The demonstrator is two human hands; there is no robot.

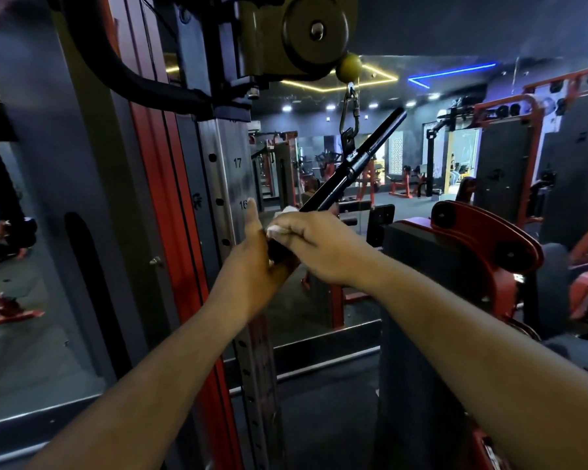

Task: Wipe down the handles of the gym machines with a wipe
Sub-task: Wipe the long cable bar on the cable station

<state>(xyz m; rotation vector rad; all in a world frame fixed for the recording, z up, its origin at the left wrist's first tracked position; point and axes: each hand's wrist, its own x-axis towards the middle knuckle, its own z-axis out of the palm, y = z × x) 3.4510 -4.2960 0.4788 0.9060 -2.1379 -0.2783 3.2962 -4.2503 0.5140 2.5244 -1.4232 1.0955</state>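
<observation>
Your left hand [252, 266] grips the lower end of the tilted black bar handle [350, 167], thumb raised. Just beside it, your right hand [314, 244] clamps the white wipe [287, 212] around the bar, which hangs from the carabiner [349, 111].

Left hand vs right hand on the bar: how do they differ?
The left hand grips the lower end of the black bar bare, thumb pointing up. The right hand sits just above it and curls over a white wipe against the bar, knuckles up. Both hold the same tilted bar.
</observation>
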